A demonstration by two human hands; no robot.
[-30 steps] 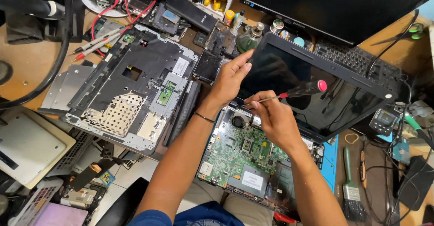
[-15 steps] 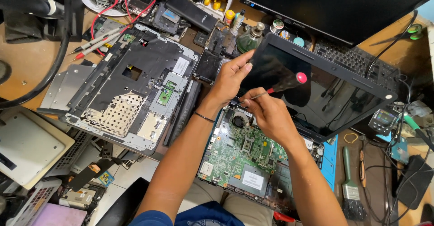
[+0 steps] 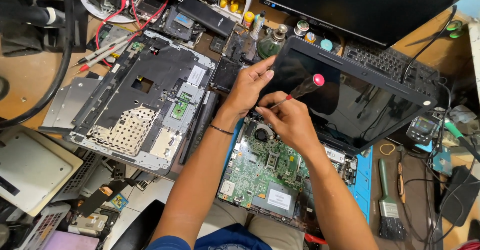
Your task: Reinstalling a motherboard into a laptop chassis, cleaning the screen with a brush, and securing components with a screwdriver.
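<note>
A laptop with its green motherboard exposed lies in front of me, its dark screen tilted open behind. My right hand grips a screwdriver with a dark handle and a red end cap, tip pointing down to the left at the top edge of the board near the fan. My left hand rests at the screen's left corner by the hinge, fingers curled on the lid edge. A thin dark bracelet circles my left wrist.
A removed laptop palmrest cover lies upside down on the left. A brush and cables lie at the right, by a small meter. A keyboard and monitor stand behind. Small bottles, parts and red leads crowd the back.
The screwdriver handle has swung left and upward, from lying nearly level to pointing up over the screen. My right hand shifted slightly left; my left hand stays at the screen corner.
</note>
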